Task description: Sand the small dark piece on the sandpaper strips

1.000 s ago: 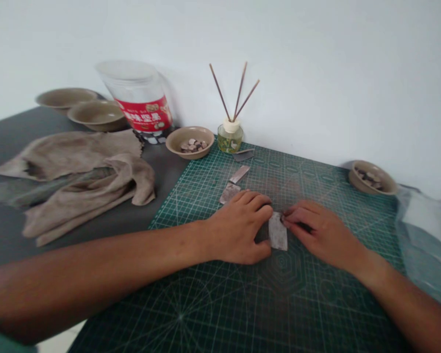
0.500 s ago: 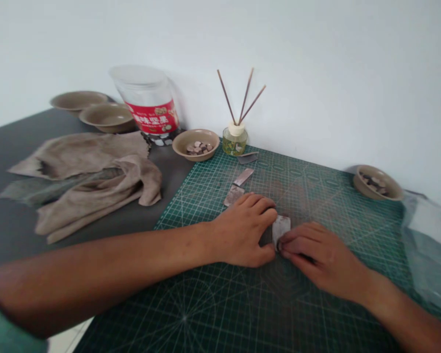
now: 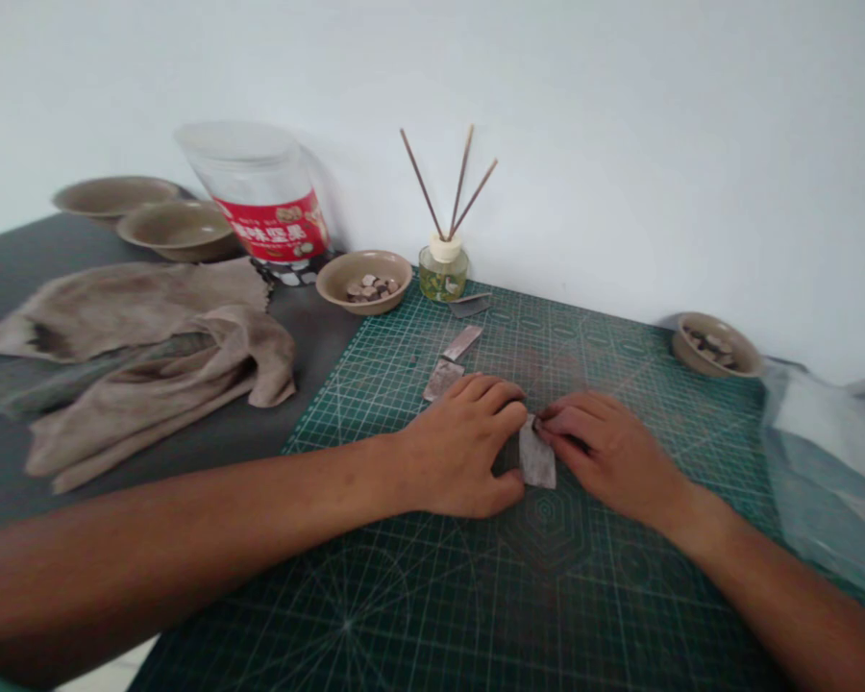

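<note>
A small grey, flat rectangular piece (image 3: 537, 459) lies on the green cutting mat (image 3: 432, 596) between my hands. My left hand (image 3: 465, 447) rests on the mat with bent fingers, its thumb and forefinger holding the piece's left edge. At the far end of the piece, my right hand (image 3: 605, 447) has thumb and fingers pinched together; what they hold is small, dark and mostly hidden. Just beyond my left hand lie a brownish square piece (image 3: 444, 379) and a narrow strip (image 3: 463, 342).
A bowl of small pieces (image 3: 364, 284) and a reed diffuser (image 3: 444, 269) stand by the wall, near a folded grey sheet (image 3: 470, 306). Crumpled cloths (image 3: 165, 356), a plastic jar (image 3: 274, 226) and further bowls (image 3: 180, 231) are left. Another filled bowl (image 3: 717, 346) and a plastic bag (image 3: 822, 471) sit right.
My right hand has moved from the near end of the grey piece to its far end, still pinching. My left hand stays at the left edge. The view has shifted slightly right.
</note>
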The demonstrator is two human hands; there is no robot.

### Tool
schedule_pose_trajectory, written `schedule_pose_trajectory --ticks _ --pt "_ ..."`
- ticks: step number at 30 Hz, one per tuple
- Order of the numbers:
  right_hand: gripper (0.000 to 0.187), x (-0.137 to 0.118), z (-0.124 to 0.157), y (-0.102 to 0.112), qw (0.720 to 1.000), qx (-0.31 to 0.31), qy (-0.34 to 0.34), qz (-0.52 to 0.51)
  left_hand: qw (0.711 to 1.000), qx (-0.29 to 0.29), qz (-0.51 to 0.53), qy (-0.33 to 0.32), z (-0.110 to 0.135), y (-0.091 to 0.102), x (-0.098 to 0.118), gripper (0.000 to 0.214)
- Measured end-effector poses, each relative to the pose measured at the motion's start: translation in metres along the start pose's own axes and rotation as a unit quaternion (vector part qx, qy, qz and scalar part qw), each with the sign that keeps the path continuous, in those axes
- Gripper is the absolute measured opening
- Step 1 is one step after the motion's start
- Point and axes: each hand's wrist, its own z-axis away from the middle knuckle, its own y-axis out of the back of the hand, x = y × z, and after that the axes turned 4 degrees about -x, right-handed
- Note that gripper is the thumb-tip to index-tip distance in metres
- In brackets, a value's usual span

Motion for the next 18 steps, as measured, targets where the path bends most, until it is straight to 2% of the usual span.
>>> schedule_pose_trajectory --ticks 4,6,9,11,15,18 --pt "0.010 -0.0013 0.0036 0.0043 0.997 -0.053 0.052 -0.035 1.000 -0.002 0.003 0.001 -0.0004 0.0000 0.0003 0.038" --pt "0.010 -0.0015 0.0052 0.0025 0.995 -0.045 0.073 -0.045 1.000 -0.002 0.003 0.000 -0.0005 -0.0003 0.0006 0.037" --pt "0.011 0.0030 0.0038 0.0008 0.999 0.000 0.036 -0.007 1.000 0.000 0.001 0.003 -0.0005 -0.0007 0.0007 0.038" --pt "0.011 0.0052 0.0033 0.0028 1.000 0.006 0.015 0.013 1.000 0.000 0.001 0.004 -0.0005 -0.0006 0.0006 0.040" --pt "0.011 -0.0007 0.0055 0.0046 0.998 -0.033 0.060 -0.016 1.000 -0.004 0.003 0.002 -0.0006 -0.0003 0.0004 0.040" --pt "0.011 -0.0017 0.0031 0.0019 0.999 -0.013 0.053 0.002 1.000 -0.005 0.001 0.002 -0.0006 -0.0003 0.0004 0.037"
